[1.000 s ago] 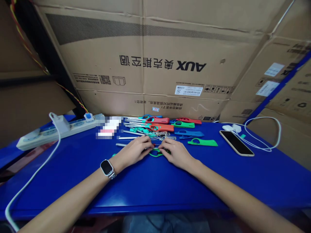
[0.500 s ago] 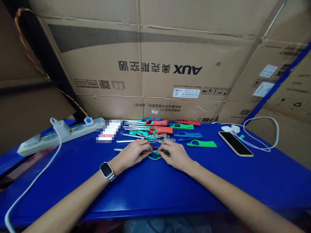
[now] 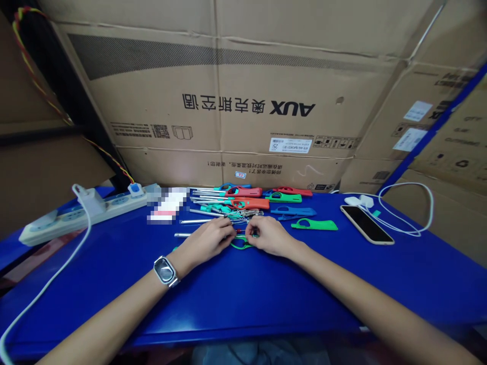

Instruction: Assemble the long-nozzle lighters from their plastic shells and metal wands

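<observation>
Left hand [image 3: 208, 236], right hand [image 3: 272, 236] — fingers curled; I can't make out any pinched part | green lighter shell [image 3: 239, 248]: frame centre, between both, apparently lengthwise left-right | neither clearly nearer

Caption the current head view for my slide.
Both hands at a green lighter casing on a blue table, a red lighter and an orange lighter lying beyond.

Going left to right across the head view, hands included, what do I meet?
Power strip, watch, left hand, right hand, loose green handle, phone.
</observation>
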Demonstrator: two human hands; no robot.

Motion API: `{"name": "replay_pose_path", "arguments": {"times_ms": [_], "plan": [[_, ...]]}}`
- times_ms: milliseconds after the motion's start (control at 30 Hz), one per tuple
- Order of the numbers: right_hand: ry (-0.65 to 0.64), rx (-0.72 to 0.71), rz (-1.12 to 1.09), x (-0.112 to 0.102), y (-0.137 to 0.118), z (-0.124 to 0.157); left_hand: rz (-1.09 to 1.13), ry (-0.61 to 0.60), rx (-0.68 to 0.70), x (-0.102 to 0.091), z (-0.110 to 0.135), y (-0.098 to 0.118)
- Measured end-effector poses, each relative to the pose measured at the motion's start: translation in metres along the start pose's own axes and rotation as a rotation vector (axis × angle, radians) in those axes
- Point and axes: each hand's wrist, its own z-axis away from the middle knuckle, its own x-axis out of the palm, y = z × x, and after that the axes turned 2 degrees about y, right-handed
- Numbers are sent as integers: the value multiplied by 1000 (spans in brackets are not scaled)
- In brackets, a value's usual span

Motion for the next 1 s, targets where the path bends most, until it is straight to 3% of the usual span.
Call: {"name": "replay_pose_path", "arguments": {"times_ms": [267,567,733,1000], "plan": [[-7,55,-168,8,7,-6,41,-48,-71,-1,-2,-3],[-76,101,-116,1,3,-9,291,-71,-140,-4,-10,-11],[-55,82,-82,2,2,-4,229,-92,-63,-6,-8,-12],[-14,87,-97,4,2,2,-47,-82,68,-8,2,-7]]}}
